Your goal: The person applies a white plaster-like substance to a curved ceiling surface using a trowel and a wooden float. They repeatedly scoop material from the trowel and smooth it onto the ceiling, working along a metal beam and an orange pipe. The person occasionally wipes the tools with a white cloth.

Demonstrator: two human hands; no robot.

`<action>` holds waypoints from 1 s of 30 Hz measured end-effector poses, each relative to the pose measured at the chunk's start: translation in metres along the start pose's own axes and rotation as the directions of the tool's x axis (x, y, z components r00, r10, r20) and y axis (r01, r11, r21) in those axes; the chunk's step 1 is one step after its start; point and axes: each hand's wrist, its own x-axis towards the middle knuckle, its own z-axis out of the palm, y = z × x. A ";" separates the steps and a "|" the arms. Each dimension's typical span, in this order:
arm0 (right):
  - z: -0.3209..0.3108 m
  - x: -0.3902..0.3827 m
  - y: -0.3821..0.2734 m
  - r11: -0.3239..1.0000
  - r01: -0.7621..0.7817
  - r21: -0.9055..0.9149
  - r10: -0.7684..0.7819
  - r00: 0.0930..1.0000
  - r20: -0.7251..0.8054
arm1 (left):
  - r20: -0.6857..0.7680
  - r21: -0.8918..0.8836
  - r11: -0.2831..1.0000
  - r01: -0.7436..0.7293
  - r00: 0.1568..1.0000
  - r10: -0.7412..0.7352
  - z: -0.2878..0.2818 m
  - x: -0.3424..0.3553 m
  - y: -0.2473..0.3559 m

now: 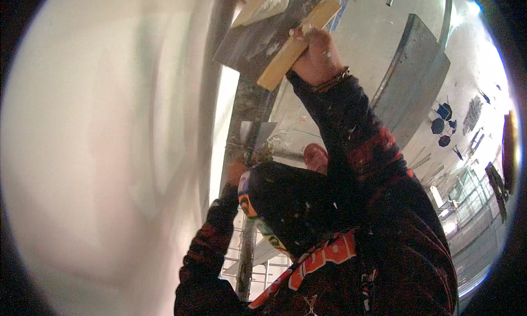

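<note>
My right hand (320,55) is closed around the wooden handle of a wide plastering spatula (296,50). White plaster smears its dark metal blade, and bits of plaster stick to my fingers. Against the far side of the blade is a thick pale piece (263,7), whose kind is unclear. Lower down, close to the white wall, my left hand (236,172) is blurred and its fingers cannot be made out. Just above it shows a small grey flat blade-like piece (258,132); whether the hand holds it is hidden.
A smooth whitish wall (110,140) fills the left side. Right of my arm lies a long curved grey board (414,80) on the pale floor (368,47). Dark round objects (443,121) and scattered debris lie farther right, near a scaffold-like frame (475,198).
</note>
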 end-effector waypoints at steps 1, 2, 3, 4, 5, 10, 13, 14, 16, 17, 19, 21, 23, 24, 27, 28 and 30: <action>-0.007 0.002 -0.008 0.994 0.020 -0.110 -0.020 1.000 -0.002 | 0.059 0.040 0.998 0.045 0.997 -0.048 0.002 0.008 -0.003; -0.011 0.006 -0.010 0.974 0.052 -0.219 -0.052 0.999 0.007 | 0.107 0.099 0.991 0.091 0.989 -0.102 0.000 0.015 -0.006; -0.022 0.008 -0.014 0.999 0.035 -0.019 -0.033 0.996 0.082 | 0.006 0.057 0.997 -0.057 0.998 0.057 -0.006 0.010 0.012; -0.037 0.019 -0.018 0.938 0.208 -0.277 -0.181 0.976 0.119 | -0.101 0.030 0.978 -0.207 0.973 0.209 -0.007 0.010 0.023; -0.061 0.025 -0.017 0.788 0.357 -0.503 -0.316 0.934 0.167 | -0.078 0.044 0.974 -0.223 0.971 0.226 -0.009 0.011 0.020; -0.085 -0.037 -0.022 0.980 0.151 0.133 -0.163 0.983 0.084 | -0.069 0.042 0.972 -0.229 0.970 0.232 -0.013 0.019 0.009; -0.134 -0.066 -0.028 0.961 0.250 0.114 -0.260 0.962 0.079 | -0.120 0.015 0.980 -0.198 0.973 0.198 -0.003 0.025 -0.013; -0.137 -0.074 -0.034 0.956 0.273 0.104 -0.285 0.952 0.115 | -0.139 0.013 0.982 -0.188 0.972 0.188 -0.006 0.020 0.000; -0.141 -0.089 -0.045 0.948 0.301 0.099 -0.315 0.932 0.178 | -0.159 0.036 0.985 -0.171 0.972 0.175 -0.011 0.018 0.016; -0.136 -0.096 -0.049 0.949 0.300 0.100 -0.315 0.925 0.211 | -0.164 0.054 0.985 -0.162 0.972 0.169 -0.012 0.017 0.016; -0.122 -0.098 -0.049 0.738 0.509 -0.443 -0.428 0.861 0.275 | -0.206 0.108 0.980 -0.166 0.961 0.186 -0.016 0.018 0.021; -0.056 -0.115 -0.034 0.902 0.325 -0.284 -0.297 0.945 0.137 | -0.262 0.179 0.971 -0.159 0.943 0.203 -0.016 0.021 0.016; -0.045 -0.113 -0.009 0.846 0.381 -0.373 -0.335 0.924 0.185 | -0.309 0.169 0.957 -0.236 0.909 0.278 -0.011 0.026 0.009; -0.060 -0.112 0.000 0.880 0.379 -0.287 -0.327 0.921 0.214 | -0.318 0.168 0.947 -0.275 0.894 0.316 -0.011 0.024 0.012; -0.089 -0.123 0.026 0.978 0.201 0.057 -0.208 0.964 0.167 | -0.335 0.229 0.913 -0.338 0.853 0.400 -0.012 0.030 0.000; -0.094 -0.131 0.028 0.971 0.073 0.228 -0.091 0.994 0.068 | -0.331 0.217 0.908 -0.359 0.848 0.415 -0.010 0.037 -0.007; -0.165 -0.126 0.044 0.979 0.130 0.157 -0.131 0.991 -0.007 | -0.314 0.151 0.911 -0.383 0.856 0.412 -0.016 0.012 0.019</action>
